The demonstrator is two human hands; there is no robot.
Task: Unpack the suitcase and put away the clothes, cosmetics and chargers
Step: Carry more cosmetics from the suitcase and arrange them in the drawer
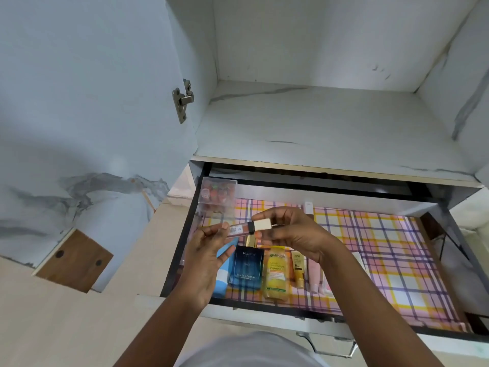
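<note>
White marble-look wardrobe, door swung open, bare shelf above a pulled-out drawer [449, 260] lined with pink-yellow plaid paper. Landmark = blue cologne bottle [246, 268], lying flat near the drawer's front left.

Lip gloss tube [247, 229] with cream square cap is held level in the air directly above the cologne, not touching it. Left hand [205, 260] pinches the labelled tube end between fingertips and thumb; right hand [296, 234] has fingers curled round the cap end. Both hands grasping, neither released.

Right of the cologne, in a row: yellow Garnier bottle [275, 274], small yellow tube [298, 268], pink tube [315, 274], all lying flat. Light blue item [221, 280] just left of the cologne, partly hidden by the left hand. Behind the cologne, in the back left corner: clear plastic box [218, 196] with reddish small items inside, contents too blurry to name.

Step, as judged: cosmetics phase, gloss being checked or its cap tightened before storing. Suitcase not in view, so overall progress cannot be told. Next move likely calls for one hand letting go and the other laying the tube in free liner space beside the row, or in the clear box, without knocking the bottles.
</note>
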